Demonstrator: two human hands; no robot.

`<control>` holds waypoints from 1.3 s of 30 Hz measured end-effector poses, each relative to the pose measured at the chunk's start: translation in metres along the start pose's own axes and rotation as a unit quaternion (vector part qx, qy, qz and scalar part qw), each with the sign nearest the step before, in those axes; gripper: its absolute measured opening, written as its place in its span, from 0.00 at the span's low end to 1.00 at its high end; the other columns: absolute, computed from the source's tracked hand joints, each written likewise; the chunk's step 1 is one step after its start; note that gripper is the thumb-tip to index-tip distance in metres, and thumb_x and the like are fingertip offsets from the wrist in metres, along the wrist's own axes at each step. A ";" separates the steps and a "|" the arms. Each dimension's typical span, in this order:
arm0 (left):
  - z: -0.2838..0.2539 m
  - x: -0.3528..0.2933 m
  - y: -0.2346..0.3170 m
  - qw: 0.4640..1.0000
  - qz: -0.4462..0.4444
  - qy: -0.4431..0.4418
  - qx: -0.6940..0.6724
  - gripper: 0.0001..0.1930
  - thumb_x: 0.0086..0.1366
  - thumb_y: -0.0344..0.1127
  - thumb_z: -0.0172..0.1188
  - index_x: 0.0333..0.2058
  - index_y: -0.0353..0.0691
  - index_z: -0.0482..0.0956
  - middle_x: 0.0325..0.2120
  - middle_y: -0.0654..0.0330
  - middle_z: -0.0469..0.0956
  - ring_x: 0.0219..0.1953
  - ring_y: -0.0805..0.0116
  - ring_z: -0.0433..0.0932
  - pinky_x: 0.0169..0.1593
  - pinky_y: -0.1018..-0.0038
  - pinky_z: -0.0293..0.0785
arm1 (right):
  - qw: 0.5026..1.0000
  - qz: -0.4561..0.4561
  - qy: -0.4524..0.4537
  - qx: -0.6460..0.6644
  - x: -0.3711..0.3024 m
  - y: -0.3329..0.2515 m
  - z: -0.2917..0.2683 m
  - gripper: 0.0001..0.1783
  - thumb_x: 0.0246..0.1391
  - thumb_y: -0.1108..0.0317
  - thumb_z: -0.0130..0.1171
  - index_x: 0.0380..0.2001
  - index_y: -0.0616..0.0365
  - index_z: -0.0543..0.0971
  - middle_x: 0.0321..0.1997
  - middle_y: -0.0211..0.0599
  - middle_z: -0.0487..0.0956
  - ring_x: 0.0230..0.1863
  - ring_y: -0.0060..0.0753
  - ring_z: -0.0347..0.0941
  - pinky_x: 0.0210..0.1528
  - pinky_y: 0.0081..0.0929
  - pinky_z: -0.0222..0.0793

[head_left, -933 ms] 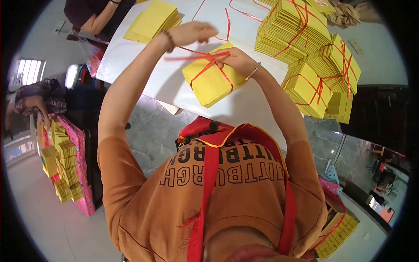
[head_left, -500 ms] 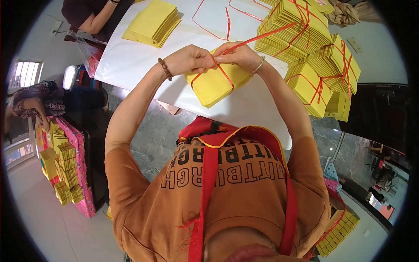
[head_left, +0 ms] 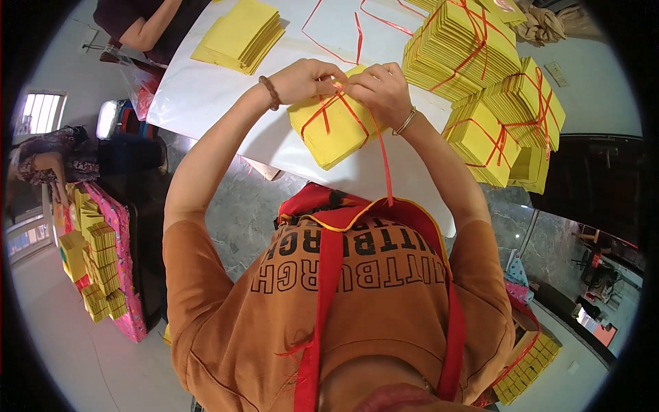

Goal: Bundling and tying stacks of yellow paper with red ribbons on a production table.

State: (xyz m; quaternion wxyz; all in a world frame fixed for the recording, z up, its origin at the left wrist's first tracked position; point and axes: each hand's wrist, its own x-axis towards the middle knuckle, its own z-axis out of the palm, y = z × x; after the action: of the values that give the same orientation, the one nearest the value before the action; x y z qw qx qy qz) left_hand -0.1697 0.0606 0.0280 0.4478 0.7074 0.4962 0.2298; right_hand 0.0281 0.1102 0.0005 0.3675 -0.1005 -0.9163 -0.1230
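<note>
A bundle of yellow folded paper (head_left: 328, 146) lies near the close edge of the table, crossed by red plastic string (head_left: 387, 168). Above the bundle's far side, my left hand (head_left: 305, 82) pinches the string where the strands meet. My right hand (head_left: 382, 93), fingers curled, grips the string right beside it. One short end falls across the bundle's top. A longer end trails from under my right hand down toward my apron. The crossing point itself is partly covered by my fingertips.
On the white-covered table (head_left: 199, 103), a loose yellow stack (head_left: 240, 34) sits far left. Tied bundles (head_left: 460, 51) pile up at right, and lengths of red string (head_left: 359, 38) lie at the back. A person's arm (head_left: 154, 27) reaches in far left; yellow stacks (head_left: 103, 257) stand lower left.
The long string end, earlier stretched toward the upper right, now hangs down on the right of the bundle. My right hand has curled in closer to the crossing point; the bundle stays put.
</note>
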 end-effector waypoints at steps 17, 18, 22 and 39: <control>0.014 -0.019 -0.001 0.975 -0.027 0.182 0.122 0.08 0.55 0.36 0.56 0.25 0.36 0.73 0.13 0.60 0.70 0.17 0.75 0.67 0.22 0.77 0.62 | 0.921 0.241 -0.059 0.299 -0.015 -0.008 -0.012 0.07 0.41 0.68 0.62 0.20 0.57 0.74 0.21 0.30 0.70 0.22 0.25 0.68 0.24 0.20 0.63; 0.014 -0.020 -0.008 0.975 -0.059 0.172 0.127 0.09 0.54 0.36 0.57 0.24 0.36 0.73 0.13 0.61 0.70 0.17 0.75 0.67 0.22 0.77 0.62 | 0.919 0.267 -0.099 0.272 -0.020 -0.009 -0.010 0.09 0.42 0.63 0.60 0.18 0.55 0.74 0.22 0.30 0.71 0.23 0.28 0.69 0.26 0.23 0.64; 0.021 -0.024 -0.023 0.972 -0.112 0.175 0.106 0.10 0.53 0.37 0.58 0.23 0.36 0.73 0.13 0.62 0.71 0.17 0.75 0.67 0.22 0.77 0.63 | 0.860 0.384 -0.183 0.282 -0.027 -0.010 -0.010 0.12 0.43 0.58 0.57 0.17 0.54 0.73 0.24 0.30 0.72 0.26 0.31 0.70 0.28 0.28 0.65; 0.025 -0.025 -0.035 0.966 -0.152 0.205 0.049 0.10 0.51 0.37 0.59 0.23 0.36 0.73 0.15 0.60 0.72 0.19 0.73 0.69 0.24 0.76 0.65 | 0.919 0.283 -0.209 0.178 -0.021 -0.010 -0.011 0.13 0.43 0.63 0.57 0.14 0.56 0.68 0.21 0.31 0.69 0.27 0.32 0.66 0.29 0.27 0.61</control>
State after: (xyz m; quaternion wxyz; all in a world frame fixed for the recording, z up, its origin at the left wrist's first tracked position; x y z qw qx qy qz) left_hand -0.1773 0.0313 -0.0113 0.3312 0.5826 0.6894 0.2749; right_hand 0.0472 0.0958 -0.0076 0.1993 -0.3121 -0.9123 0.1748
